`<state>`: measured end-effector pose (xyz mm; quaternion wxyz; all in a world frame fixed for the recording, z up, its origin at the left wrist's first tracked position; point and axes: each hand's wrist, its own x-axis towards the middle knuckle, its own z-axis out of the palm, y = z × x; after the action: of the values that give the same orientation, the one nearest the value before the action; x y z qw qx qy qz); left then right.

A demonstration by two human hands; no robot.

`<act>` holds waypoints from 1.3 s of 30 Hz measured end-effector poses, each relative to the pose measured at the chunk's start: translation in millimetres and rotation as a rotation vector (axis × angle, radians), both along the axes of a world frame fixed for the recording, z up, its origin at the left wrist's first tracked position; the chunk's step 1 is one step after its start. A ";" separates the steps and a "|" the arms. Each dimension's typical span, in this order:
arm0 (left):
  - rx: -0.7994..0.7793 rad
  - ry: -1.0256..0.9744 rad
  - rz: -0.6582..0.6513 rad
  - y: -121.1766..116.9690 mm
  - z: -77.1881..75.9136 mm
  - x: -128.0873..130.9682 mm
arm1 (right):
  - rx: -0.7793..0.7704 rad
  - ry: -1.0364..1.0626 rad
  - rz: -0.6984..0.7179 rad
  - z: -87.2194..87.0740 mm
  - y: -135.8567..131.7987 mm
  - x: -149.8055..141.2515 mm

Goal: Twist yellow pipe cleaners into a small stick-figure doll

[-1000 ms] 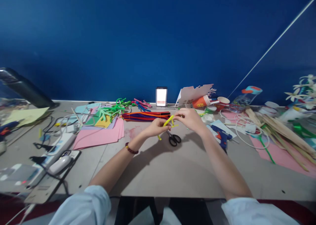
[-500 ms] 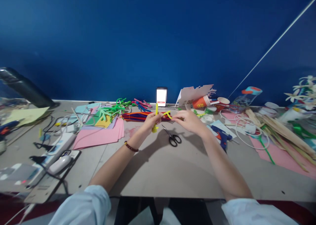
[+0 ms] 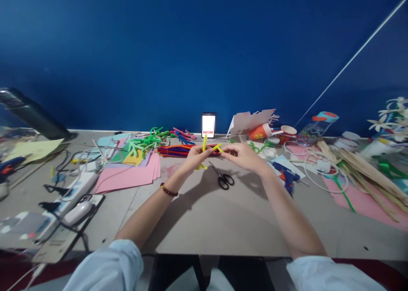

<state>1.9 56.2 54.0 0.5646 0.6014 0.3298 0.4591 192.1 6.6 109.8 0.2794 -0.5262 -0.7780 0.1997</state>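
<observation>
We hold with left grip (image 3: 196,155) the yellow pipe cleaner (image 3: 205,143), above the counter (image 3: 207,223) | our right grip (image 3: 241,155) pinches its end | black scissors (image 3: 221,176) lie near, on our side | orange-purple bundle (image 3: 175,150) behind, partly hidden by us | glue gun (image 3: 289,175) at right

your grey bench (image 3: 216,227) spans the width before you, backed by a blue wall. near its middle you have black-handled scissors (image 3: 221,177) lying flat, blades pointing away from you and to the left. just beyond them lies a bundle of orange, red and purple fuzzy stems (image 3: 175,150), set crosswise. to your left, pink sheets (image 3: 126,180) overlap, and a white power strip (image 3: 72,197) sits nearer you. a pale yellow sheet (image 3: 32,150) lies farther left. to your right rests a blue glue gun (image 3: 289,177), with a large pink sheet (image 3: 357,199) farther over.
</observation>
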 end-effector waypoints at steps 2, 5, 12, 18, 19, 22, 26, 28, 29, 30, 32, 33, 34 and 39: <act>0.042 0.038 0.033 -0.9 0.4 0.1 | 0.005 0.027 -0.028 0.1 -1.6 -1.7; 0.063 0.085 0.062 -1.6 -1.2 2.1 | 0.033 0.007 -0.063 -1.7 -1.6 -2.9; 0.147 0.118 0.097 3.0 -7.3 4.2 | 0.058 -0.049 -0.085 -7.5 -0.8 -7.4; 0.270 0.285 0.154 -4.7 -1.6 3.2 | 0.150 -0.026 -0.154 -16.0 3.5 -14.3; 0.264 0.289 0.158 -6.0 -1.2 3.6 | 0.162 -0.024 -0.177 -16.9 4.2 -15.1; 0.229 0.256 0.169 -8.1 -1.6 4.6 | 0.193 0.003 -0.223 -19.5 6.0 -17.1; 0.306 0.320 0.204 -9.4 -3.0 3.5 | 0.246 0.051 -0.220 -24.6 7.4 -19.8; 0.363 0.358 0.241 -10.6 -2.9 2.2 | 0.284 0.065 -0.191 -27.2 7.6 -21.4; 0.379 0.361 0.258 -11.2 -2.5 1.8 | 0.303 0.063 -0.169 -28.2 7.5 -22.0; 0.382 0.355 0.265 -11.8 -2.1 1.5 | 0.323 0.057 -0.147 -28.9 7.3 -22.5; 0.349 0.318 0.251 -12.7 -1.0 1.8 | 0.360 0.029 -0.104 -29.6 6.9 -22.6; 0.318 0.290 0.238 -12.8 -0.4 2.4 | 0.381 0.012 -0.091 -29.7 6.7 -22.3; 0.283 0.260 0.225 -12.8 0.2 3.1 | 0.404 -0.007 -0.083 -29.6 6.7 -21.9; 0.086 0.065 0.147 -11.9 4.6 7.6 | 0.472 -0.085 -0.067 -30.4 8.3 -18.5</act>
<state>9.5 44.4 58.6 0.4920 0.6138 0.3712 0.4933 173.7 14.8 79.4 0.3678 -0.4799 -0.7963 -0.0193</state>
